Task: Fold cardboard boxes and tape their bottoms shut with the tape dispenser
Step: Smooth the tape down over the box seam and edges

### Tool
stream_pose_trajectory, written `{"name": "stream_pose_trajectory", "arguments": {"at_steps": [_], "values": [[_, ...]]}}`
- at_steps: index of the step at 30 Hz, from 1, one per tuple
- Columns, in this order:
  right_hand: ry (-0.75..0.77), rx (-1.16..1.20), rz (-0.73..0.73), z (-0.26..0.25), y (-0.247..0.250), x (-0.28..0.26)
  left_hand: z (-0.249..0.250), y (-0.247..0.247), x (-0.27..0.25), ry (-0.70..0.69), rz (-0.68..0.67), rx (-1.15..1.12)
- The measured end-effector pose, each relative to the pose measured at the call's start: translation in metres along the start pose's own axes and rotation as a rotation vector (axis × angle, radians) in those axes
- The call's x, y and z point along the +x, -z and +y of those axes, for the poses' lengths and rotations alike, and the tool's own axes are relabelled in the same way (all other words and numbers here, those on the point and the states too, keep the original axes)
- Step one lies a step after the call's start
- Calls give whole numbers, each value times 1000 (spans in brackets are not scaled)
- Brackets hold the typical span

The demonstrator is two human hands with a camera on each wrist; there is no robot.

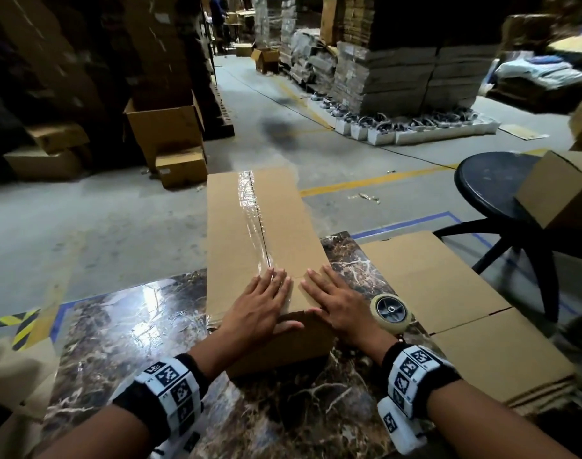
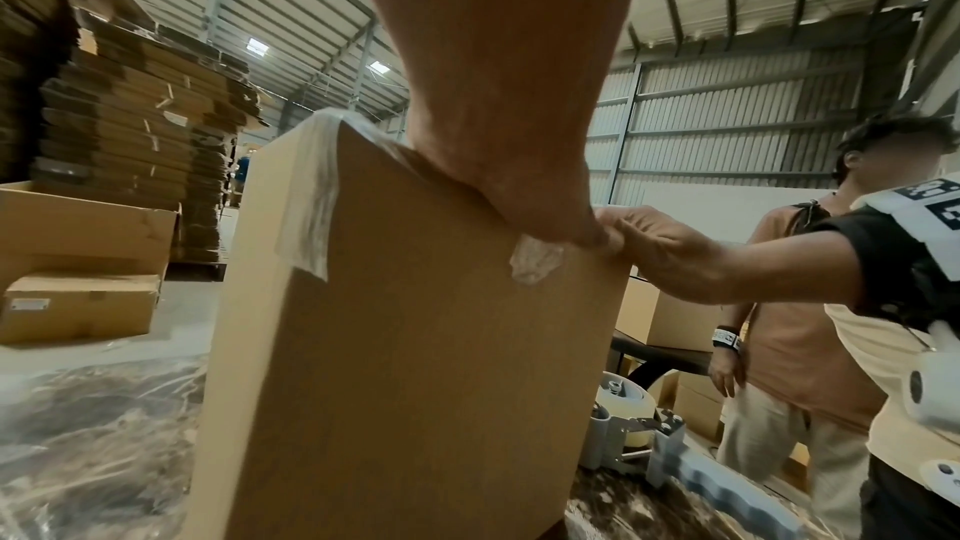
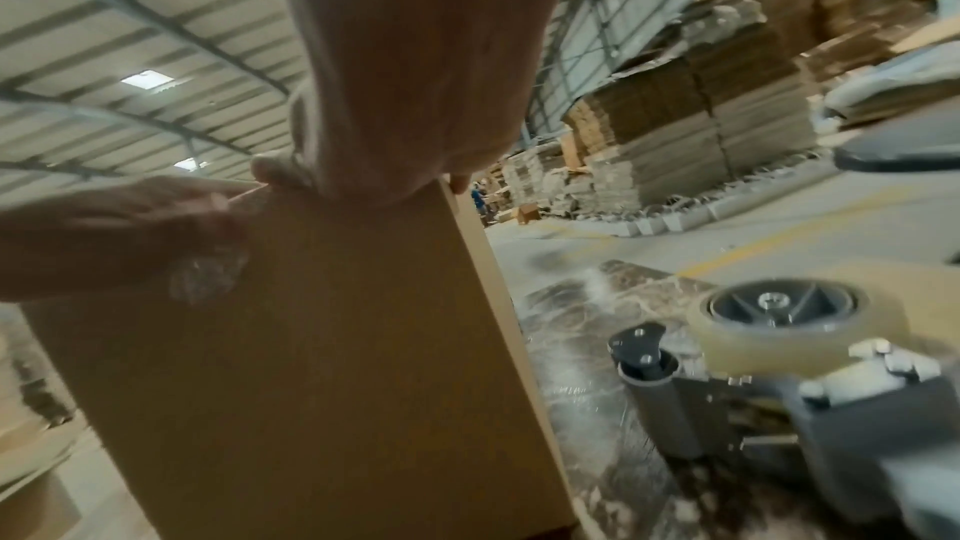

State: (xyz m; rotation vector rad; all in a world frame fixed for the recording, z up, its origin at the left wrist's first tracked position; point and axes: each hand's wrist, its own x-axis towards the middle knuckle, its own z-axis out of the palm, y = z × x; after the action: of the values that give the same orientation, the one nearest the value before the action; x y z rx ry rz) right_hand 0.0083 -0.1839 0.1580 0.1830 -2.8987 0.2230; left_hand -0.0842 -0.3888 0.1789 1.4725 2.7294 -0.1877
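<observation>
Two hands lie flat on the near end of the cardboard box (image 1: 260,226) in the head view: your left hand (image 1: 256,303) covers the clear tape (image 1: 255,210) along the centre seam, thumb hooked over the near edge, and your right hand (image 1: 336,299) presses just beside it, fingers straight. That box stands on the marbled tabletop (image 1: 124,323), reaching away from you. Just right of your right hand lies the tape dispenser (image 1: 391,313), beside a stack of flat cardboard (image 1: 448,286).

From the left wrist, your left palm (image 2: 499,97) bears on the box's top edge, and tape (image 2: 311,196) wraps over the far corner.

From the right wrist, your right palm (image 3: 415,76) rests on the box (image 3: 322,364); the dispenser (image 3: 779,368) lies on the tabletop to its right.
</observation>
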Motion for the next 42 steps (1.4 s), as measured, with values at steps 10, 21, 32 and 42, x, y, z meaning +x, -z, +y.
{"name": "stream_pose_trajectory", "arguments": {"at_steps": [10,21,32,42], "values": [[210,-89,-74,27,2,6,-5,-5,5,-45,7,-23],[160,-72,112,20,-5,18,-26,10,-10,-130,-13,-110],[52,103,127,11,-4,15,-39,-29,-42,698,639,-1540],[44,151,31,15,-8,19,8,-66,-35,944,1185,-1538]]}}
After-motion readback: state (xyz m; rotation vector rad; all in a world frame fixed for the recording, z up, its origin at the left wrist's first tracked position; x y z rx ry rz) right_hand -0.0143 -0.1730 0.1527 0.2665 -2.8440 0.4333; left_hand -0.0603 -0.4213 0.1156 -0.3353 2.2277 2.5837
